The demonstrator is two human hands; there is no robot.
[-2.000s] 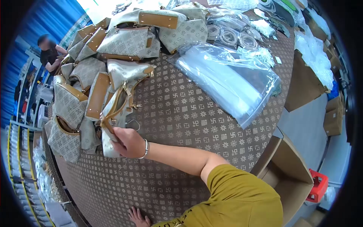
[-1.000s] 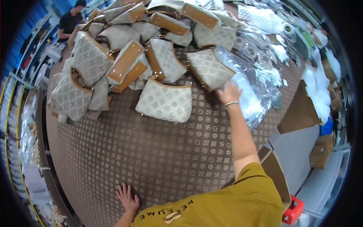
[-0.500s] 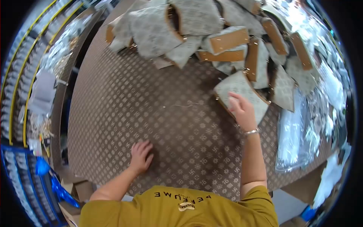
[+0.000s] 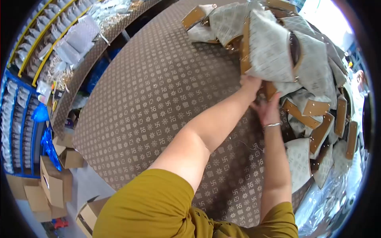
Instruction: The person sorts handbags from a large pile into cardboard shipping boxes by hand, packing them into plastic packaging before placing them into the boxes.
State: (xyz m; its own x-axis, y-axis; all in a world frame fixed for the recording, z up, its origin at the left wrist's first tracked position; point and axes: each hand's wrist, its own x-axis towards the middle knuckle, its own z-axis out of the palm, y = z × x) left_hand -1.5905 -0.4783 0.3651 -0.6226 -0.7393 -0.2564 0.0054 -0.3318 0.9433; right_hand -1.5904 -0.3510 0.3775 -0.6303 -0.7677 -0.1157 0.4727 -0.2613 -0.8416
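Observation:
A pale patterned handbag (image 4: 270, 49) with tan trim stands tilted at the near edge of the bag pile. My left hand (image 4: 251, 86) is closed around its lower corner, fingers partly hidden by the fabric. Just right of and below it is my right hand (image 4: 269, 112), wearing a bracelet, with thumb and fingers apart. Its fingertips reach a tan panel (image 4: 270, 90) under the bag. Another pale bag (image 4: 298, 160) lies to the right of my right forearm.
More bags with tan panels (image 4: 317, 107) are heaped to the right on the brown patterned table (image 4: 158, 107). Clear plastic (image 4: 317, 206) lies at the lower right. Racks (image 4: 24, 127) of packets and cardboard boxes (image 4: 51, 182) stand left. A loose thread (image 4: 248, 144) lies near my right forearm.
The view has turned left. My left hand has left the bare tabletop and taken hold of a bag in the pile. My right hand has moved off the nearest bag to beside the left.

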